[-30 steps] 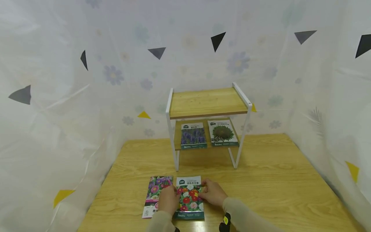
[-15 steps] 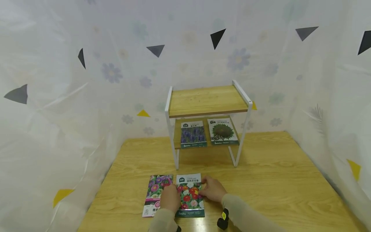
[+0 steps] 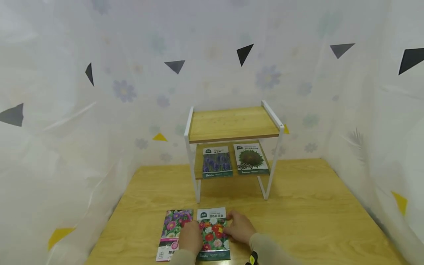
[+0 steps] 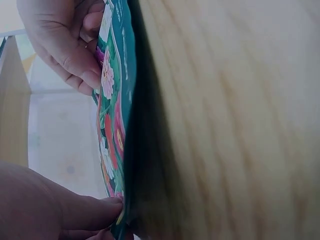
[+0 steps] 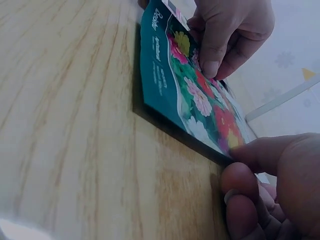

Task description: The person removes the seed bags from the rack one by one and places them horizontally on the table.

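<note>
A seed packet (image 3: 213, 235) with red, white and pink flowers and a dark green bottom band lies at the table's front. My left hand (image 3: 191, 236) pinches its left edge between thumb and fingers. On the opposite edge, my right hand (image 3: 241, 228) does the same, its thumb on the printed face and fingertips at the edge in the right wrist view. The left wrist view shows a dark shadow under the packet (image 4: 114, 100); whether it touches the table throughout I cannot tell. Just left lies another flower packet (image 3: 169, 230), magenta and white, partly hidden behind my left hand.
Behind the hands stands a two-tier shelf (image 3: 233, 123) with white metal legs. Its lower board holds a purple-flower packet (image 3: 216, 162) and a packet with a green, spiky flower head (image 3: 250, 159). Pale patterned sheeting (image 3: 212, 84) surrounds the wooden table (image 3: 304, 213).
The head view has tilted, so everything sits lower in the frame. Both hands keep their hold on the packet, which has hardly moved relative to the table.
</note>
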### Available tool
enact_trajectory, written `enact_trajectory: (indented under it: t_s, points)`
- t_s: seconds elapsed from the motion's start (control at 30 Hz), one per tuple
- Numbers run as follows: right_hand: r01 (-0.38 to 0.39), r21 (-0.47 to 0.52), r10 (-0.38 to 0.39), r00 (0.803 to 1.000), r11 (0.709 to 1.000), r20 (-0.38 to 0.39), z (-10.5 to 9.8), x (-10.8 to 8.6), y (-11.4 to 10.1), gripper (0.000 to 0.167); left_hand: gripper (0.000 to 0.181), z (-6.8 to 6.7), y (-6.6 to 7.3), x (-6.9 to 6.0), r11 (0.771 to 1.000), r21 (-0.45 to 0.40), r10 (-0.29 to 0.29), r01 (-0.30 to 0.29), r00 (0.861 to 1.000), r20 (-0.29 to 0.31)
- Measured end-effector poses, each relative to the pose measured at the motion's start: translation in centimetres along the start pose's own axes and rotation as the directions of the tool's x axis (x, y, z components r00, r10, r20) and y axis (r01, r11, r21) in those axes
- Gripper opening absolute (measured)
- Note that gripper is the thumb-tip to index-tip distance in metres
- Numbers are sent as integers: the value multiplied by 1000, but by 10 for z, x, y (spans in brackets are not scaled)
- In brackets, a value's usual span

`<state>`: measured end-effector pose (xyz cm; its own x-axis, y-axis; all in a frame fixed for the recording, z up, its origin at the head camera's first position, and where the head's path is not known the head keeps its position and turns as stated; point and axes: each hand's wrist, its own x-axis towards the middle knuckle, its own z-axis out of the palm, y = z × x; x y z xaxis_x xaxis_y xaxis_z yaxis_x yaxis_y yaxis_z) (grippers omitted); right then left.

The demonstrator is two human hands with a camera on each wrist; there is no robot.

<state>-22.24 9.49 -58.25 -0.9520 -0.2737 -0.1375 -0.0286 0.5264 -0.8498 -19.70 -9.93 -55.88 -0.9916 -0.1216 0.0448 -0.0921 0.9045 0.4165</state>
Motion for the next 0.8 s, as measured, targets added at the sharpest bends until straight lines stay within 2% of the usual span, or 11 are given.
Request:
enact_trajectory:
  t_s: [0.1, 0.2, 0.43, 0.67, 0.8]
  points:
    - [10, -5, -10, 1000, 1000, -13, 2, 2, 0, 39, 15, -2, -1, -1, 999, 12, 37, -37, 998, -44]
    - [-8, 14, 8, 1000, 1000, -12, 1, 4, -1, 38, 15, -3, -2, -1, 999, 10, 54, -54, 997, -58]
    - [-30, 14, 30, 1000, 999, 1, 0, 2, -2, 34, 15, -5, -3, -2, 998, 5, 59, -59, 998, -23]
    - [-16, -6, 16, 1000, 1000, -8, -3, 0, -3, 35, 11, -7, 2, -2, 997, 29, 77, -77, 997, -25]
    - [-22, 35, 22, 1000, 999, 10, -2, -3, -3, 35, 13, -6, 2, -5, 997, 57, 51, -52, 999, 14]
